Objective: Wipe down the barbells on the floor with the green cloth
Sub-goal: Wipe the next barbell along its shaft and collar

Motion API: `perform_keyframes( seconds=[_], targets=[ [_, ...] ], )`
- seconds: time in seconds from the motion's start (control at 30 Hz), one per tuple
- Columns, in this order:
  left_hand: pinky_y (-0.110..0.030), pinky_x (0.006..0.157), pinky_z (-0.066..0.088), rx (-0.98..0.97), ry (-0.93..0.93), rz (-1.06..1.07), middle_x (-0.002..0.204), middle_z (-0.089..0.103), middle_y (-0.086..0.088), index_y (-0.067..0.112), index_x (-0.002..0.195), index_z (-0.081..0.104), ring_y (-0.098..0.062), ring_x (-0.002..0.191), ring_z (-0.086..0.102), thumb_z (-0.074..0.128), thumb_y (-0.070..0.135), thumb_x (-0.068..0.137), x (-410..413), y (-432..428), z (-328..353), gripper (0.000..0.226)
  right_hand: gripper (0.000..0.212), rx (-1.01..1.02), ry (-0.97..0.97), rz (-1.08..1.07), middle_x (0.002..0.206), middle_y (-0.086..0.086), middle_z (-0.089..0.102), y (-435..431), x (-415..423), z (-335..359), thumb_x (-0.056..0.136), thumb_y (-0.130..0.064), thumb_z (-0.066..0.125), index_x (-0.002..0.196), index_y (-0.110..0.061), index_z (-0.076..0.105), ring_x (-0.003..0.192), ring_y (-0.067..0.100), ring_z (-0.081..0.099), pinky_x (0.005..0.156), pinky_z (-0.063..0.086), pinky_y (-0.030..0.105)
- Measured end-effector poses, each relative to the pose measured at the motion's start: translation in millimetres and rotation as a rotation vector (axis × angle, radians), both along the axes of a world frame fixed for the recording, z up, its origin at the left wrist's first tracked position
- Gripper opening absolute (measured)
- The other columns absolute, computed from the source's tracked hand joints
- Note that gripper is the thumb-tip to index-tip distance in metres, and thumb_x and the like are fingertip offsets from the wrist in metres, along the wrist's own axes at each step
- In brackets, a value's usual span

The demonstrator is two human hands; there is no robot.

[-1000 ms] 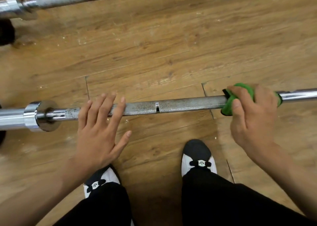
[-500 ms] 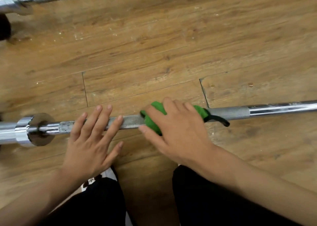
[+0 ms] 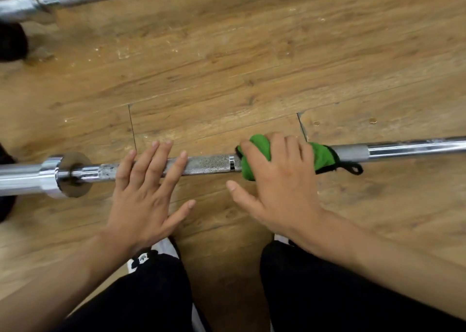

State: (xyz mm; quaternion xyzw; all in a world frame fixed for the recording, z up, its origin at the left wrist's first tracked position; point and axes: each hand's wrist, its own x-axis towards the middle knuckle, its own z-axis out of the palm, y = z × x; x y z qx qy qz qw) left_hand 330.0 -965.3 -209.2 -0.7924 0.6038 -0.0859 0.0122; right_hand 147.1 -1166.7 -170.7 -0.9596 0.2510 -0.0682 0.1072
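right hand (image 3: 282, 180), gripping the green cloth (image 3: 321, 155) around the near barbell (image 3: 206, 164) on the floor (image 3: 227, 79), has slid back rightward, mid-wipe; left hand (image 3: 143, 188) stays flat with straight fingers, steadying the shaft.

No legible text, numbers or labels observed. One small white emblem on the left shoe (image 3: 148, 256) tongue; too blurred to read.
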Motion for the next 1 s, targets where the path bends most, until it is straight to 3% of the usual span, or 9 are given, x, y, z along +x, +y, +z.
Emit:
perform_keyframes(
  seconds=[0.13,0.23,0.43,0.63,0.7,0.8,0.93,1.0],
  targets=[
    [-0.056,0.125,0.017,0.01,0.077,0.013,0.169,0.027,-0.019,0.02,0.168,0.012,-0.036,0.156,0.025,0.024,0.067,0.104,6.8,-10.0,9.7,0.08,0.074,-0.032,0.013,0.172,0.139,0.023,0.052,25.3,36.5,-6.5,0.095,-0.068,0.041,0.149,-0.018,0.05,0.11,0.037,0.05,0.098,0.036,0.052],
    [-0.054,0.125,0.019,0.054,0.117,0.019,0.163,0.037,-0.019,0.018,0.165,0.022,-0.038,0.153,0.031,0.03,0.064,0.102,16.9,-15.5,19.9,0.078,0.065,-0.039,-0.026,0.242,0.138,0.021,0.054,-3.0,30.0,-12.4,0.101,-0.061,0.041,0.15,-0.019,0.05,0.112,0.035,0.054,0.098,0.037,0.047],
    [-0.056,0.127,0.014,0.111,0.17,0.104,0.157,0.041,-0.02,0.015,0.164,0.025,-0.04,0.153,0.03,0.038,0.065,0.097,19.8,-32.1,31.1,0.085,0.055,-0.171,-0.11,-0.157,0.122,0.027,0.053,-88.6,-53.4,-27.2,0.105,-0.052,0.038,0.137,-0.011,0.057,0.109,0.041,0.05,0.1,0.035,0.054],
    [-0.061,0.126,0.009,0.13,0.222,0.234,0.152,0.044,-0.018,0.015,0.16,0.032,-0.04,0.154,0.025,0.023,0.083,0.094,17.4,-62.4,32.7,0.095,0.059,-0.057,-0.183,-0.426,0.137,0.031,0.048,-75.2,-20.3,-29.1,0.099,-0.052,0.041,0.136,-0.008,0.056,0.133,0.043,0.04,0.123,0.015,0.062],
    [-0.059,0.126,0.009,0.101,0.237,0.235,0.155,0.044,-0.015,0.018,0.161,0.033,-0.038,0.154,0.025,0.02,0.083,0.095,20.7,-70.7,32.4,0.093,0.063,-0.022,-0.179,-0.282,0.146,0.028,0.046,-43.7,14.7,-27.0,0.102,-0.055,0.035,0.142,-0.012,0.055,0.139,0.042,0.038,0.124,0.01,0.06],
    [-0.055,0.127,0.012,0.082,0.23,0.182,0.158,0.044,-0.012,0.02,0.164,0.029,-0.035,0.156,0.025,0.019,0.077,0.099,35.4,-75.1,33.1,0.087,0.063,-0.014,-0.172,-0.028,0.156,0.023,0.042,-19.4,50.0,-24.1,0.108,-0.05,0.02,0.154,-0.017,0.048,0.144,0.044,0.038,0.125,0.014,0.059],
    [-0.048,0.128,0.011,0.019,0.235,0.142,0.157,0.046,-0.012,0.015,0.162,0.034,-0.033,0.157,0.025,0.025,0.066,0.102,52.7,-79.3,27.9,0.079,0.061,-0.105,-0.145,0.187,0.158,0.021,0.042,-64.0,35.9,-31.0,0.109,-0.05,0.018,0.159,-0.023,0.042,0.145,0.04,0.04,0.127,0.018,0.053],
    [-0.051,0.129,0.011,0.001,0.229,0.136,0.159,0.044,-0.012,0.014,0.162,0.034,-0.033,0.158,0.023,0.027,0.064,0.101,58.0,-84.8,25.1,0.079,0.06,-0.198,-0.167,0.157,0.155,0.023,0.044,-97.2,11.3,-40.1,0.108,-0.05,0.023,0.157,-0.022,0.045,0.144,0.041,0.042,0.126,0.02,0.052]
  ],
)
